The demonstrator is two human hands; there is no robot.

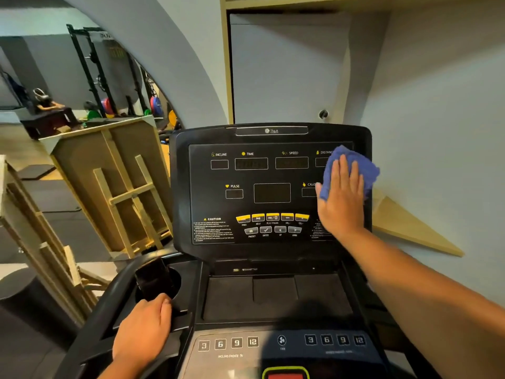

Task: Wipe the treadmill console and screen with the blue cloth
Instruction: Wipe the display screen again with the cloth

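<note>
The black treadmill console (207, 305) fills the middle of the view, with its dark screen panel (259, 192) upright above a tray. My right hand (341, 199) lies flat with straight fingers on the blue cloth (363, 173), pressing it against the right side of the screen over the distance and calorie readouts. My left hand (144, 328) rests lower left on the console beside the cup holder, fingers curled over its edge. A dark phone (153, 277) stands in that cup holder.
Number buttons and a fan button (281, 341) run along the lower console, with a red stop button (285, 375) at the bottom edge. Wooden frames (123, 187) lean at left. A grey wall is close on the right. Weight racks (109, 77) stand far back left.
</note>
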